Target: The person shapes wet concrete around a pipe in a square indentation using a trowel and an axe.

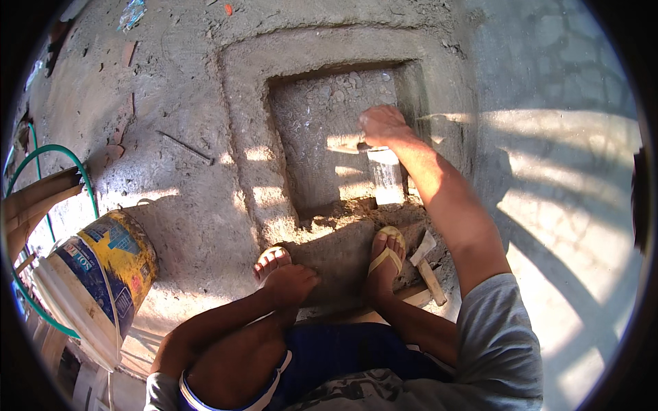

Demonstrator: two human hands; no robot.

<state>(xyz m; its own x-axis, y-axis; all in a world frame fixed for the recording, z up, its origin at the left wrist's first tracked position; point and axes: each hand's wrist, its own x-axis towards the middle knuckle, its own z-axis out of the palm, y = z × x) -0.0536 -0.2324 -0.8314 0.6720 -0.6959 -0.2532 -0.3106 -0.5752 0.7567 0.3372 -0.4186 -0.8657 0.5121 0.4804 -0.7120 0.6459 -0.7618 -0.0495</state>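
Observation:
My right hand (385, 126) reaches over a square recess (319, 130) in rough cement, its fingers closed in a fist. Below the fist, a pale flat blade (387, 179) runs down the recess's right side; it looks like a trowel, its handle hidden in my grip. My left hand (293, 282) rests low beside my left foot with its fingers curled, and I see nothing in it. Right of my sandalled right foot lies a short tool (430, 274) with a wooden handle and a flat grey head.
On the left, a yellow and blue bucket (113, 274) lies tipped, with a green hose (51, 147) looping behind it. A thin metal rod (185, 147) lies on the cement. Smooth floor (562, 185) extends to the right, striped by shadows. Loose rubble edges the recess's near side.

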